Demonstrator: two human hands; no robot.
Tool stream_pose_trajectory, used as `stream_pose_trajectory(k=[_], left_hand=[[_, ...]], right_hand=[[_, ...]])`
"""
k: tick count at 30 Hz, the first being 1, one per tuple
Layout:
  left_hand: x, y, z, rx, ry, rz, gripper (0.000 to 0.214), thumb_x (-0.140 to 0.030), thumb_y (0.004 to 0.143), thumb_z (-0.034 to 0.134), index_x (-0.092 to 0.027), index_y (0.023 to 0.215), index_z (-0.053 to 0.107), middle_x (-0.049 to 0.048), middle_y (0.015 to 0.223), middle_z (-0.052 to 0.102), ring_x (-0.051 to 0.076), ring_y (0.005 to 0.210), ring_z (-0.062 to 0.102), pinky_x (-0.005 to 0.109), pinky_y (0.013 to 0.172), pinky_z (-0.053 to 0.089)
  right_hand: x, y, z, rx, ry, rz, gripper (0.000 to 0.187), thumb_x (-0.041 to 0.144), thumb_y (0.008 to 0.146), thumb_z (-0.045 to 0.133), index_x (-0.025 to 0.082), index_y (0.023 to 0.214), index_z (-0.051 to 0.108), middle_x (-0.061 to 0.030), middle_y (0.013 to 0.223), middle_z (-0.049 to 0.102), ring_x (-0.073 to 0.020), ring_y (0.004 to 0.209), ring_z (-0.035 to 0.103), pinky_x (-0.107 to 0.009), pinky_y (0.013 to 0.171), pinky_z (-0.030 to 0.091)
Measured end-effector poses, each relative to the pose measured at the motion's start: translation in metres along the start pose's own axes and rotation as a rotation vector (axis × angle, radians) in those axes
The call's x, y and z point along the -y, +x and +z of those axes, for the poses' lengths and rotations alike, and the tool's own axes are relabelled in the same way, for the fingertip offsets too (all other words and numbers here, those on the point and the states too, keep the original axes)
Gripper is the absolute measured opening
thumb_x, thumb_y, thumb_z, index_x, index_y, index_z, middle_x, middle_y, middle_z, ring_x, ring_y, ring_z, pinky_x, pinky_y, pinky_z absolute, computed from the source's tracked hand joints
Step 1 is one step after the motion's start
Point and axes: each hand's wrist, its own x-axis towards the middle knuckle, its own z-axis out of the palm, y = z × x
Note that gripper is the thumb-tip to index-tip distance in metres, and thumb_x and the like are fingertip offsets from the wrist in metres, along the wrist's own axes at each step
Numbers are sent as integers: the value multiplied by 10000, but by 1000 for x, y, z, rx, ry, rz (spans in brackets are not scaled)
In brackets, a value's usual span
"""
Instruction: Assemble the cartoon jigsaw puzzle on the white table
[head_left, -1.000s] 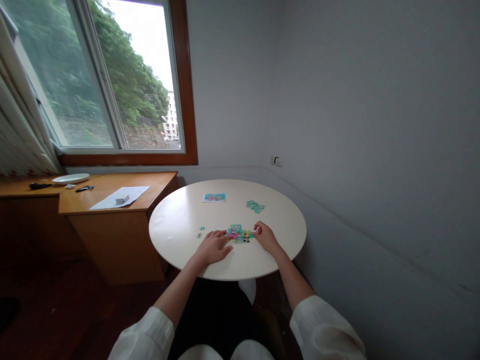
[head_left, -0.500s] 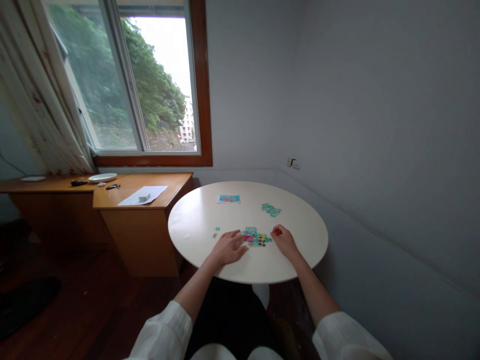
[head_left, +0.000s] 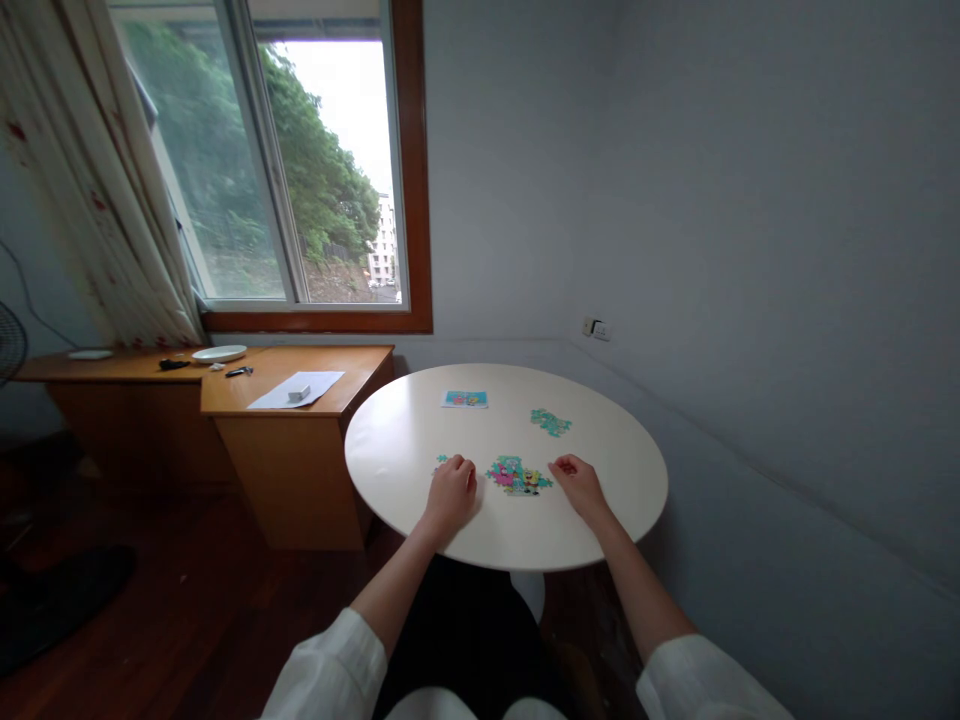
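White, round, smooth-topped table (head_left: 405,430) with a partly joined teal, pink and yellow cartoon jigsaw puzzle (head_left: 519,477) lying flat between 2 bare hands.
The left hand (head_left: 452,500) is at the puzzle's left, apart from it, its fingers curled inward; whether they grip anything I cannot tell. The right hand (head_left: 581,487) is just beside the puzzle's right end, fingers bent and thumb near the fingertips; whether a piece is pinched there is too small to tell. 1 small teal jigsaw piece (head_left: 442,458) shows just beyond the left hand. Farther back lie a flat rectangular blue picture card (head_left: 464,399) and, to its right, a cluster of teal jigsaw pieces (head_left: 551,422).
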Motion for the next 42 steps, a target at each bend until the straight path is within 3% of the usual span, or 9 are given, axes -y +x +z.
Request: stream_pose_trajectory(k=[8, 12, 17, 27, 33, 42], left_hand=[[18, -1, 0, -91, 140, -292, 237, -146, 777, 416, -178, 953, 572, 94, 954, 563, 228, 902, 515, 353, 765, 379], [29, -3, -6, -72, 180, -373, 267, -246, 775, 457, -168, 1003, 574, 110, 984, 565, 254, 936, 506, 359, 772, 372], [38, -4, -14, -47, 186, -451, 300, -357, 770, 468, -153, 928, 622, 119, 967, 595, 259, 911, 527, 348, 738, 394], [42, -3, -14, 12, 103, -450, 234, -284, 807, 429, -185, 868, 632, 99, 953, 613, 233, 890, 549, 339, 732, 370], [42, 0, -12, -2, 42, -491, 196, -236, 786, 454, -185, 854, 630, 100, 973, 602, 251, 930, 519, 360, 762, 332], [44, 0, -6, -41, -37, -418, 161, -118, 761, 444, -179, 844, 568, 82, 921, 619, 239, 913, 519, 348, 765, 296]], right_hand=[[3, -3, -2, 30, -25, 29, 207, 380, 581, 572, 181, 558, 518, 0, 520, 544, -130, 506, 476, -254, 510, 381], [4, -3, -1, 24, -22, 26, 185, 352, 573, 561, 191, 537, 478, 14, 501, 516, -120, 485, 454, -246, 491, 359], [6, -4, -1, 23, -40, 31, 176, 340, 566, 552, 196, 531, 458, 29, 482, 489, -112, 469, 428, -237, 469, 329], [5, -4, -1, 54, -37, 27, 182, 353, 578, 548, 193, 553, 465, 28, 496, 493, -116, 492, 447, -240, 497, 347], [1, -3, 0, 58, -54, 15, 199, 369, 584, 553, 195, 555, 462, 27, 505, 494, -118, 501, 447, -241, 501, 348], [3, -4, -1, 65, -39, 16, 210, 380, 589, 569, 194, 564, 476, 21, 520, 506, -123, 518, 463, -245, 515, 359]])
